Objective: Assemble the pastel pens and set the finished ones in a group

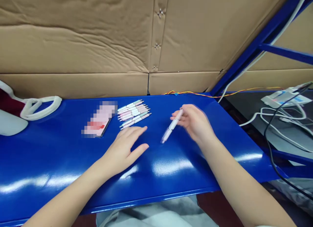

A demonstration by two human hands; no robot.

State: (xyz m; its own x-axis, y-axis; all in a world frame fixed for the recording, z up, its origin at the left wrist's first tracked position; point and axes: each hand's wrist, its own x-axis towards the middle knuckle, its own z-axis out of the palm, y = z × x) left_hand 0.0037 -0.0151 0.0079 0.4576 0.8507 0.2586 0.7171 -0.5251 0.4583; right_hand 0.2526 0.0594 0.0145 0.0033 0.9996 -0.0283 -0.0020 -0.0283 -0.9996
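Between the fingertips of my right hand (193, 121) is a white and pale pink pen (173, 126), slanting with its lower end toward the left and near side. The right hand is slightly blurred. My left hand (129, 147) hovers over or rests on the table, I cannot tell which, with thumb and fingers apart and nothing in it. Just beyond it, several click pens (134, 113) with white barrels and pastel pink or green grips lie side by side in a loose bundle, their tips to the right.
Left of the pens lies a phone (101, 121), its screen pixelated. The blue table (156, 184) meets a brown padded wall (102, 51). At far left are a white strap (44, 106) and a pale cylinder (12, 122). White cables (281, 114) and a blue frame (239, 44) stand right.
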